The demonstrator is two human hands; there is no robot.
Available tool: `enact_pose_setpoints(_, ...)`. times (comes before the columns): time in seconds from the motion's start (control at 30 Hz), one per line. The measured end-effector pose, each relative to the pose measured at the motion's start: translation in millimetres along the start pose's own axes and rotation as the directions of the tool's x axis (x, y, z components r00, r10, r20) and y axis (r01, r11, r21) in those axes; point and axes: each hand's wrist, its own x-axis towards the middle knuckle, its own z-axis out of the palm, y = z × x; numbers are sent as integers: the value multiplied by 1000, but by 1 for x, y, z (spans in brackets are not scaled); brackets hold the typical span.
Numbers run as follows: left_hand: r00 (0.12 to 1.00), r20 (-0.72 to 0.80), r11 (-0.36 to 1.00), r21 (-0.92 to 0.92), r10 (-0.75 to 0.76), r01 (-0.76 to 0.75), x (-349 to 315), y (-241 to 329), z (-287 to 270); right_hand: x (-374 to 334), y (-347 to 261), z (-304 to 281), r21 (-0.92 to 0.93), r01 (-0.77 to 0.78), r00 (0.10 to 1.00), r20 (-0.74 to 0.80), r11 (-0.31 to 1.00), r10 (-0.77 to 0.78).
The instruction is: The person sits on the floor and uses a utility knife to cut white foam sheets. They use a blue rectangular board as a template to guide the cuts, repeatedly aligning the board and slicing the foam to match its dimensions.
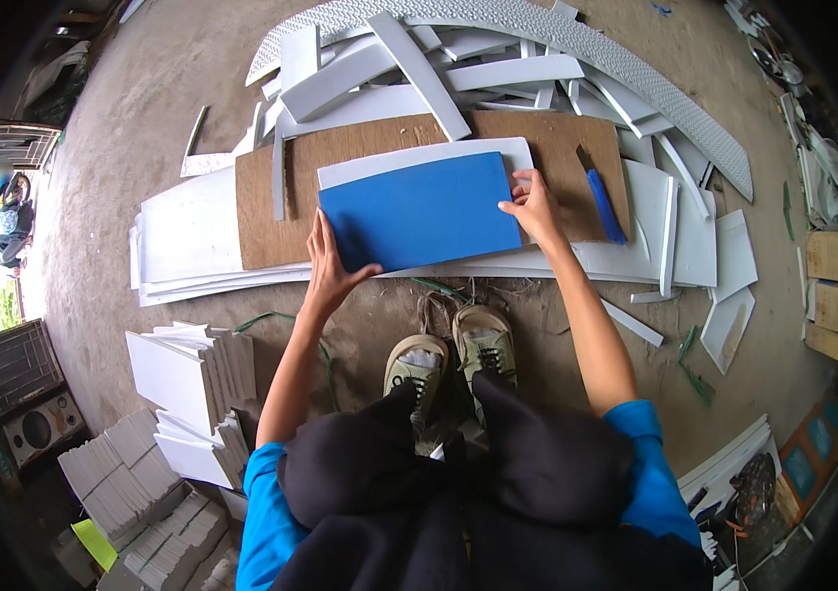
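A blue rectangular board [419, 212] lies in front of me on a white foam sheet [438, 155], which shows along its far edge and right end. Both rest on a brown wooden board [576, 148]. My left hand [333, 264] is open at the near left corner, fingers stretched along the left edge and thumb along the near edge. At the right end, my right hand [537, 209] has its fingers curled at the edge and its thumb on the blue surface. A blue-handled cutter knife [603, 202] lies right of that hand on the wooden board.
White foam offcuts [419, 79] are heaped beyond the wooden board. Large white sheets [182, 231] lie beneath it. Stacks of white panels [177, 379] stand at my left. Loose scraps [731, 325] and green strapping [697, 374] lie on the floor at right. A speaker [44, 430] stands far left.
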Motion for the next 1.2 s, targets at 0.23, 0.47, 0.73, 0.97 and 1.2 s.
enact_pose_setpoints(0.23,996,36,996,26,84,-85,-12,-9,-7,3,6,0,72,5,1000,5,997,-5)
enact_pose_setpoints(0.47,997,-5,996,46,74,-74,-11,-7,-4,2,6,0,69,24,1000,10,997,-25)
enact_pose_setpoints(0.73,996,-27,995,51,88,-86,-12,-1,4,3,13,1,170,31,999,-40,985,-25)
enact_pose_setpoints(0.97,993,-12,987,110,115,-113,-16,-3,6,3,10,5,145,8,999,-42,989,-2)
enact_pose_setpoints(1.2,987,94,893,421,129,-157,-9,19,9,12,15,2,94,-16,999,-33,995,19)
